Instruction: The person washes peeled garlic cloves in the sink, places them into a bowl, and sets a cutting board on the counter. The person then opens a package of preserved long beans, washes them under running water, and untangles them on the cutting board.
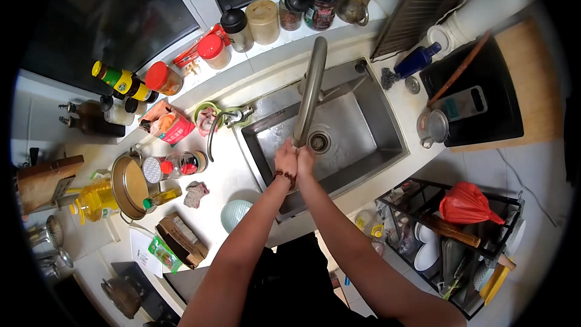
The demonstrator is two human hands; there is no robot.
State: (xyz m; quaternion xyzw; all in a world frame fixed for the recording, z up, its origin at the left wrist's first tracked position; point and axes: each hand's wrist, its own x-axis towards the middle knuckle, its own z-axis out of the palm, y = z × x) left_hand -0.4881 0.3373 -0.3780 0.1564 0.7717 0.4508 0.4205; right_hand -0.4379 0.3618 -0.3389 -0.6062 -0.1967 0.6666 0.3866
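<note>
Both hands meet over the steel sink (357,121), just under the tip of the curved faucet (311,88). My left hand (285,158), with a beaded bracelet (284,175) at the wrist, lies against my right hand (305,158). The fingers are pressed together beneath the spout and partly hidden by it, so anything between them cannot be made out. Right of the fingertips is the round drain (319,142). The sink's bottom looks wet.
Left of the sink stand a green bowl (237,215), a crumpled cloth (196,194), jars (181,163) and a pot (129,186). More jars (262,22) line the windowsill. At right are a black board (478,94) and a loaded dish rack (417,191).
</note>
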